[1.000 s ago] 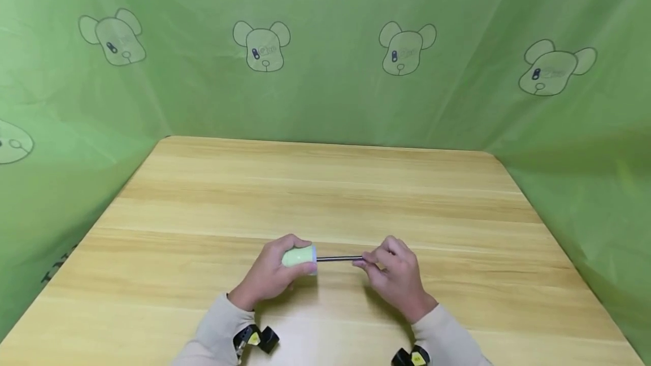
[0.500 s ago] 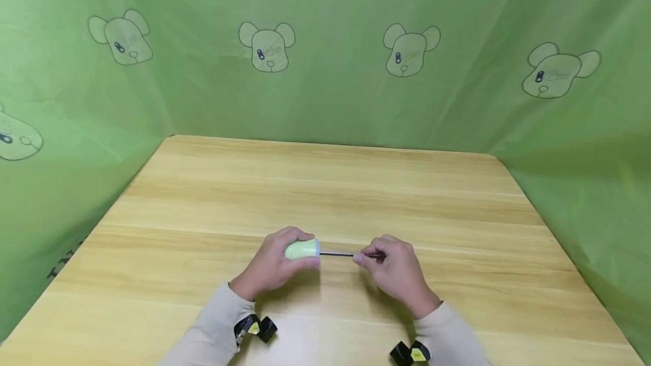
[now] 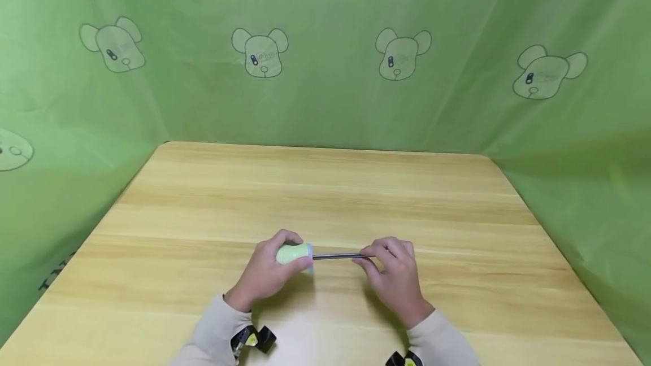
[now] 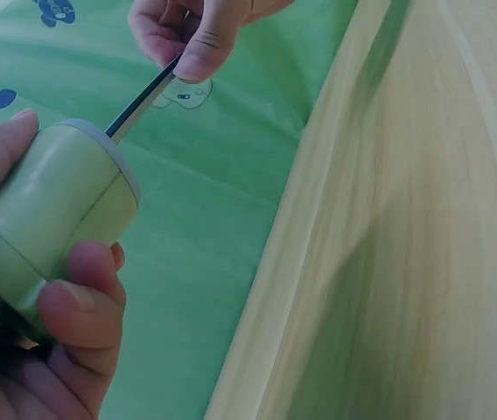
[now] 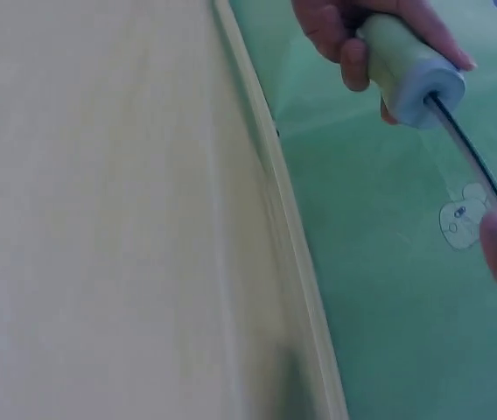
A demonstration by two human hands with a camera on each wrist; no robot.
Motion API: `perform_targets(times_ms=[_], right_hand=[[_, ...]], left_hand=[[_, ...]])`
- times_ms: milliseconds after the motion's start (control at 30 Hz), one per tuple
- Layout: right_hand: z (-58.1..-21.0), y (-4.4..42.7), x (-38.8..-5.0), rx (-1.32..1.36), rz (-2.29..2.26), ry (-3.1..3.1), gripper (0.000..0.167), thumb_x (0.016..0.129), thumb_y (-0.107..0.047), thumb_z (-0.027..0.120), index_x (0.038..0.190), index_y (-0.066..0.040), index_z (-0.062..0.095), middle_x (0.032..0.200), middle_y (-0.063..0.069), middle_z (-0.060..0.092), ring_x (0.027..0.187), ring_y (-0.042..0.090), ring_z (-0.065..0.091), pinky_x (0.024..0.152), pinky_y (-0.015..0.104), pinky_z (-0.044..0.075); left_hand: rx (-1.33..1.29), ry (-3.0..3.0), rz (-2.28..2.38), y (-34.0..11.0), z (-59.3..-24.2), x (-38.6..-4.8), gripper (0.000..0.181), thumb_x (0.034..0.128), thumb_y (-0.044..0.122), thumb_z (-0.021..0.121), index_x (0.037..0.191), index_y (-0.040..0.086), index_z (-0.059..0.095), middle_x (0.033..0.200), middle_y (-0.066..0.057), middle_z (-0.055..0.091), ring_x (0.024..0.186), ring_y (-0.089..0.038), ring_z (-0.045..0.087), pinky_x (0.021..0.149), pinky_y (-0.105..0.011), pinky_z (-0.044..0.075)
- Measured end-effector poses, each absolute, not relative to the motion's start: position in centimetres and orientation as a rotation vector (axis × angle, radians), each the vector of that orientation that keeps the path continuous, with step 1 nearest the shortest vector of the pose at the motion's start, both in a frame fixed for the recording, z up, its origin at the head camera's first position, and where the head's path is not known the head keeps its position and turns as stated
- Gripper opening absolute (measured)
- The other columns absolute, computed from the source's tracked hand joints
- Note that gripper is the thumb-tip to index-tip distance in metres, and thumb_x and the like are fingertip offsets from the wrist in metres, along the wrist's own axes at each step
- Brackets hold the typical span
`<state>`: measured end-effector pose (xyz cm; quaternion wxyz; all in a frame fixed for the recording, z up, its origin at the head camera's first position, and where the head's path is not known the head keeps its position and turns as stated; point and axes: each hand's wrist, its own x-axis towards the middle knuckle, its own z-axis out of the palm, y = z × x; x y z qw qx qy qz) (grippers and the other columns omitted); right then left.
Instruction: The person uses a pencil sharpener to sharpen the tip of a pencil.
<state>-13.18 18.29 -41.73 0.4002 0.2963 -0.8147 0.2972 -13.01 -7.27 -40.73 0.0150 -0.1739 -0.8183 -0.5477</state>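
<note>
My left hand grips a light green, rounded cylinder that looks like a pencil sharpener, held sideways above the table. A dark, thin pencil enters the hole in the sharpener's pale blue end face, which shows in the right wrist view. On the other side, my right hand pinches the pencil between thumb and fingers. Seen from the left wrist, the sharpener has a seam along its body, and the pencil shows dark and light stripes. The pencil's tip is hidden inside the sharpener; the right fingers cover its far end.
A wooden table lies beneath both hands. Green sheeting printed with bear heads stands behind it and along both sides. Black wrist devices sit at both sleeves.
The right fingers have shifted and rolled on the pencil, closing in half a second ago and now further from the sharpener again. The left hand keeps its grip throughout.
</note>
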Motion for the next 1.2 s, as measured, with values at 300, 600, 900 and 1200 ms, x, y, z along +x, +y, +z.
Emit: perform_targets(times_ms=[300, 600, 900, 1200], right_hand=[[-42.8, 18.2, -13.9, 0.846, 0.787, -2.01, 0.04, 0.094, -0.037, 0.059, 0.072, -0.006, 0.068, 0.067, -0.002, 0.044, 0.058, 0.013, 0.039, 0.06, 0.021, 0.028], [-42.9, 18.6, -14.3, 0.936, 0.961, -2.054, 0.024, 0.072, -0.009, 0.085, 0.067, -0.008, 0.061, 0.066, -0.004, 0.047, 0.057, 0.007, 0.046, 0.048, 0.009, 0.035], [-40.1, 19.9, -13.8, 0.642, 1.71, -2.768, 0.018, 0.082, 0.001, 0.073, 0.07, -0.002, 0.06, 0.075, 0.008, 0.068, 0.057, 0.009, 0.05, 0.047, 0.019, 0.038], [-41.0, 18.3, -13.2, 0.562, 0.921, -2.589, 0.011, 0.077, -0.012, 0.083, 0.083, -0.012, 0.073, 0.078, -0.003, 0.065, 0.07, 0.013, 0.06, 0.066, 0.032, 0.045]], left_hand=[[-0.539, -2.539, -1.733, -7.2, -41.3, -13.0, 0.032, 0.0813, 0.022, 0.077, 0.103, 0.008, 0.059, 0.085, -0.004, 0.058, 0.07, -0.018, 0.052, 0.053, -0.028, 0.048], [-0.651, -2.542, -1.632, -7.2, -41.4, -13.2, 0.036, 0.0817, 0.023, 0.078, 0.105, 0.006, 0.057, 0.088, -0.003, 0.056, 0.069, -0.015, 0.051, 0.052, -0.027, 0.048], [-0.837, -2.46, -1.485, -6.8, -42.1, -13.3, 0.044, 0.0708, 0.019, 0.086, 0.103, 0.008, 0.058, 0.099, -0.007, 0.063, 0.072, -0.011, 0.052, 0.055, -0.025, 0.05], [-0.589, -2.514, -1.547, -6.5, -42.1, -13.1, 0.038, 0.0751, 0.023, 0.084, 0.102, 0.009, 0.062, 0.091, 0.0, 0.061, 0.07, -0.014, 0.052, 0.054, -0.027, 0.048]])
